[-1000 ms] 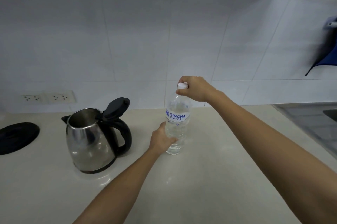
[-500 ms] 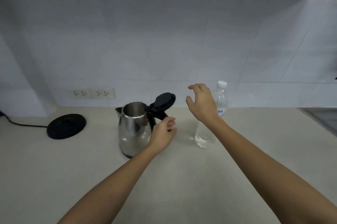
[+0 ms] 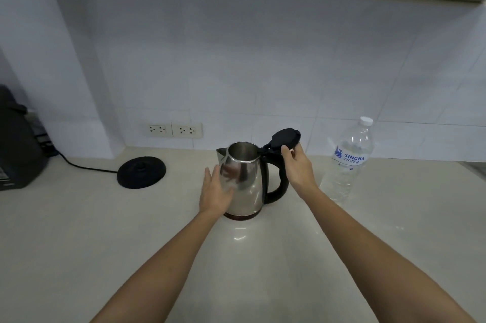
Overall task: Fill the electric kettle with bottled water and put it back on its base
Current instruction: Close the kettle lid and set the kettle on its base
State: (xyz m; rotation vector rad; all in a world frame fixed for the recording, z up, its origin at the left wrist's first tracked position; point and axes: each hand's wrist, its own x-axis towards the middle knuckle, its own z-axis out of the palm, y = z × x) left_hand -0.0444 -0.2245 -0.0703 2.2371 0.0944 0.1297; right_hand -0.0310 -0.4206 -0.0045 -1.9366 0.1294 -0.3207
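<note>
- The pale counter (image 3: 79,243) runs out ahead of me, with both my bare forearms stretched across it toward 12 o'clock.
- My left hand (image 3: 215,191) is spread flat with straight fingers, and its palm lies against the steel wall of the kettle on its 9 o'clock side. It grips nothing.
- The kettle (image 3: 244,183) stands upright on the counter straight ahead at 12 o'clock, off its base. The spout points to 9 o'clock and the black handle to 3 o'clock.
- My right hand (image 3: 299,170) is up at the top of the handle. The thumb is in front and the fingers are curled behind, pinching the lower edge of the lid (image 3: 285,138), which stands raised on its hinge.
- The water bottle (image 3: 349,162) stands upright and capped at 3 o'clock from the kettle. It is apart from the kettle and my right wrist passes just beside it.
- The round black base (image 3: 142,172) lies at 10 o'clock from the kettle, well apart from it. Its cord (image 3: 84,167) trails off toward 9 o'clock.
- A black appliance (image 3: 18,143) sits at the far left edge.
- Two wall sockets (image 3: 175,130) are set in the tiled wall at 11 o'clock.
</note>
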